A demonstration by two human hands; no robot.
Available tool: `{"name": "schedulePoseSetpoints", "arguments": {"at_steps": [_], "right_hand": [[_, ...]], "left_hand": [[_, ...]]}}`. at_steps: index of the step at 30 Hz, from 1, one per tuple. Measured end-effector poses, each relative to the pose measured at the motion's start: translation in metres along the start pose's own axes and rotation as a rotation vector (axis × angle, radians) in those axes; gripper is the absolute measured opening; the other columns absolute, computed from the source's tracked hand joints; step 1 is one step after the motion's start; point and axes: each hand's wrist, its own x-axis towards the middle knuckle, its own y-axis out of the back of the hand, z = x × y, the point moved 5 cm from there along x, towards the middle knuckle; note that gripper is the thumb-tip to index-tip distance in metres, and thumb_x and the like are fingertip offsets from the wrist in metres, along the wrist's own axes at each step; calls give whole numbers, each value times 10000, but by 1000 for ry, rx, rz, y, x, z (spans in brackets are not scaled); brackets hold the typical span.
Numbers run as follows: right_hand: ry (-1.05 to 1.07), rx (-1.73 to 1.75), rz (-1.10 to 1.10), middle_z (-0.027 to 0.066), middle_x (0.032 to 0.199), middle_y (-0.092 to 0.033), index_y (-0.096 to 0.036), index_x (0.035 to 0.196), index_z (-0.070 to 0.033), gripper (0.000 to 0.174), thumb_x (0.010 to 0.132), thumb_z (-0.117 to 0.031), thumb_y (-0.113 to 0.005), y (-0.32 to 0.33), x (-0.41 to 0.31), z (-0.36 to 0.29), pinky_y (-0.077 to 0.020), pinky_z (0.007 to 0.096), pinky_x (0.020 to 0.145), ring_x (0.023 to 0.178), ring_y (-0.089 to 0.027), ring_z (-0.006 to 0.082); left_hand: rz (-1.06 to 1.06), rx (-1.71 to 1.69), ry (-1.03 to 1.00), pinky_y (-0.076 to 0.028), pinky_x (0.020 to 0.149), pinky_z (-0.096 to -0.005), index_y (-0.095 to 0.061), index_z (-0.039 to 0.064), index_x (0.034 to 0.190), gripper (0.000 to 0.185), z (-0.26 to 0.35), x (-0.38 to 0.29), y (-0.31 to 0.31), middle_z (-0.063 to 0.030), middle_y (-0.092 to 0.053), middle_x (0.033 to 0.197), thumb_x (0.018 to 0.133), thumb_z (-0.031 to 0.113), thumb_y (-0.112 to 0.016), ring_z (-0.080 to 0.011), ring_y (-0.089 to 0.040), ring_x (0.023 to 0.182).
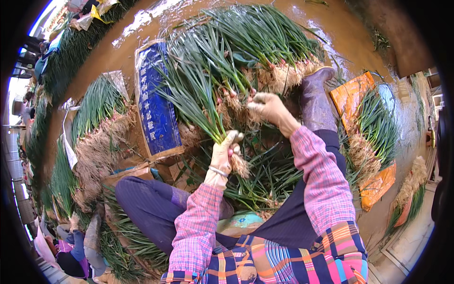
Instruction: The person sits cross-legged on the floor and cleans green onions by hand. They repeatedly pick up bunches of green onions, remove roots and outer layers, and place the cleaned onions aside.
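My left hand [225, 152], in a thin pale glove with a band at the wrist, grips a small bunch of spring onions [207, 120]. Their green leaves point up and left, and pinkish bulbs and stringy roots [240, 166] hang below the fist. My right hand [271, 108], gloved too, is at the root ends of a large heap of spring onions [259, 33]. Its fingers are bent close to a reddish bulb; whether they grip a stalk is not clear. Loose green leaves [262, 181] lie between my legs, under both hands.
A blue printed sack [158, 99] lies left of the heap. Rooted onion bundles [103, 142] stand farther left, others [372, 131] on orange sacking [377, 186] at right. My muddy boot [319, 99] borders the heap. Muddy water [358, 39] covers the ground. Another person [72, 248] works at lower left.
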Motion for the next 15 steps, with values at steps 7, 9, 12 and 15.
{"name": "schedulePoseSetpoints", "arguments": {"at_steps": [7,9,12,15], "right_hand": [[131,-754,-182,118,759,-653,-683,897,-20,426,801,-418,-801,-48,-95,16,-497,373,687,746,-644,223],[168,-626,-136,119,770,-623,-632,952,-28,476,802,-453,-788,-46,-89,11,-485,390,666,734,-624,239],[278,-519,-185,169,824,-608,-588,1015,-47,429,914,-458,-653,-54,-81,11,-479,406,686,774,-619,325],[555,-718,-117,191,823,-632,-603,975,-40,302,939,-339,-616,-69,-83,13,-502,438,686,798,-643,378]], "left_hand": [[53,-19,57,-461,496,-213,-665,-18,1069,205,-17,-4,16,-55,-672,806,941,140,-686,-89,-588,602],[9,-61,88,-457,471,-208,-665,-7,1038,189,-17,-9,15,-39,-660,779,943,155,-688,-84,-583,576],[39,39,123,-472,440,-218,-646,50,1027,239,-14,-17,15,-45,-667,762,962,278,-671,-97,-575,543],[61,-37,125,-483,465,-221,-644,63,1043,266,-12,-31,17,-50,-672,783,966,318,-662,-96,-567,545]]}}
